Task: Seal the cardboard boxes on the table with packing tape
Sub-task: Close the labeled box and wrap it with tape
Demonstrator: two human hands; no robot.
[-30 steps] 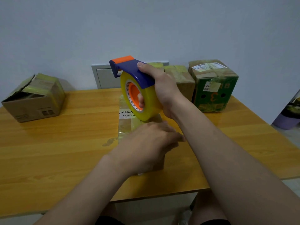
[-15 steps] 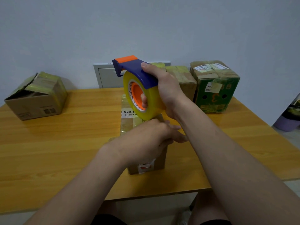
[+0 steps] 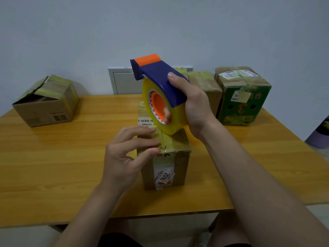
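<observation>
Pulled the left hand back off the cardboard box top, fingers loose and spread, tips touching its left edge. Still gripping the tape dispenser with the right hand, roll resting on the box just below. Probably means tape end stuck, ready to run the seam.

Left hand loose, right hand curled.

Single head-worn view, facing forward and down (close), over table
</observation>
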